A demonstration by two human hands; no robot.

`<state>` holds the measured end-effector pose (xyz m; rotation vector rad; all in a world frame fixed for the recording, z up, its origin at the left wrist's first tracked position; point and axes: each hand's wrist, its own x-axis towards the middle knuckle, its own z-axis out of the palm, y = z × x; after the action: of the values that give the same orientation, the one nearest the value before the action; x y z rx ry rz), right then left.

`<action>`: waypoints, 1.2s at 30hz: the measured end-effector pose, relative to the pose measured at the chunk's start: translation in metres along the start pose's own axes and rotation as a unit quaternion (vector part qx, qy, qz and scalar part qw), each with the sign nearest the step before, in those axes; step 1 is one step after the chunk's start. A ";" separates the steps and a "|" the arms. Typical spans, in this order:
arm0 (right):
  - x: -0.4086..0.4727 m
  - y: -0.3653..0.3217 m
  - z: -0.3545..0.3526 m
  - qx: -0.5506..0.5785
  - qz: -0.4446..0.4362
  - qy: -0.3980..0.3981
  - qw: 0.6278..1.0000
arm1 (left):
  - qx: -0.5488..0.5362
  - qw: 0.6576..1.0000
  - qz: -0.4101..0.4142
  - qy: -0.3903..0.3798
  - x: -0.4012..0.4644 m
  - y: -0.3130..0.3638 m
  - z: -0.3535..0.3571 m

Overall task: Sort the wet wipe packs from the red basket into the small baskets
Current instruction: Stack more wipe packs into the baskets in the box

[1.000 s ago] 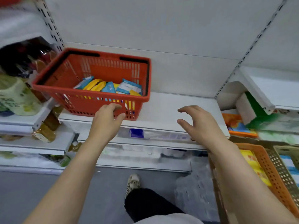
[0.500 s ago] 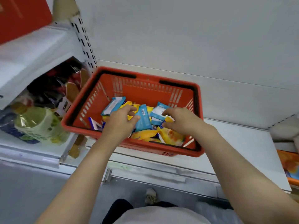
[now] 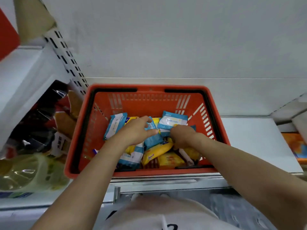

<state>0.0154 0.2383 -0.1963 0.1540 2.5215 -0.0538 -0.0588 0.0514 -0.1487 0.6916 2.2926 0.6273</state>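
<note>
- Head view: a red basket (image 3: 211,103) sits on a white shelf (image 3: 249,138), its back wall close to the white rear panel of the shelving.
- Inside it lies a loose heap of wet wipe packs, blue-and-white ones mixed with yellow ones, some flat and some tilted against each other.
- The left hand (image 3: 136,131) reaches into the basket from the near side and lies on top of the pile; its fingers (image 3: 146,119) are stretched forward and a little spread, the thumb pointing right, touching a blue pack in the middle (image 3: 153,140).
- A blue-and-white pack on the left (image 3: 114,126) leans just beside that hand, partly under the wrist.
- The right hand (image 3: 182,135) is also down in the basket, its back turned up and its fingers curled under, out of sight; they seem to pinch the near edge of the blue pack at the back (image 3: 172,121), but I cannot tell for sure.
- A long yellow pack (image 3: 157,151) lies tilted between the two forearms, near the front wall.
- On the next shelf to the left stand dark bags (image 3: 41,117) and a pale green bottle (image 3: 33,173), blurred.
- At the far right edge an orange box (image 3: 297,146) shows.
</note>
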 end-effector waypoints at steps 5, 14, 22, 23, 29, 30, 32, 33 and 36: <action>-0.028 0.025 -0.032 0.309 0.009 0.083 0.947 | -0.089 0.994 0.060 -0.006 0.010 0.003 -0.011; -0.045 0.008 -0.032 0.681 0.018 0.133 0.720 | -0.216 0.973 0.075 -0.039 0.026 0.013 -0.014; -0.040 0.005 -0.030 0.777 0.105 0.147 0.603 | -0.186 0.982 -0.027 0.003 0.030 0.014 -0.008; -0.040 0.006 -0.030 0.777 0.113 0.131 0.606 | -0.201 0.979 -0.040 0.015 0.029 0.012 -0.009; -0.036 0.004 -0.026 0.744 0.128 0.097 0.648 | -0.280 0.949 -0.092 0.110 0.024 0.000 -0.025; -0.035 0.003 -0.027 0.731 0.137 0.098 0.662 | -0.306 0.940 -0.085 0.127 0.023 -0.002 -0.027; -0.036 0.002 -0.029 0.719 0.147 0.097 0.673 | -0.344 0.922 -0.070 0.165 0.021 -0.006 -0.029; -0.037 0.002 -0.030 0.720 0.148 0.094 0.672 | -0.357 0.914 -0.065 0.180 0.020 -0.009 -0.030; -0.044 0.001 -0.035 0.739 0.130 0.083 0.656 | -0.399 0.892 -0.054 0.205 0.016 -0.013 -0.033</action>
<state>0.0313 0.2379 -0.1419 1.1584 1.8734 -2.0116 -0.0965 0.0433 -0.1412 0.0248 2.1069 1.6494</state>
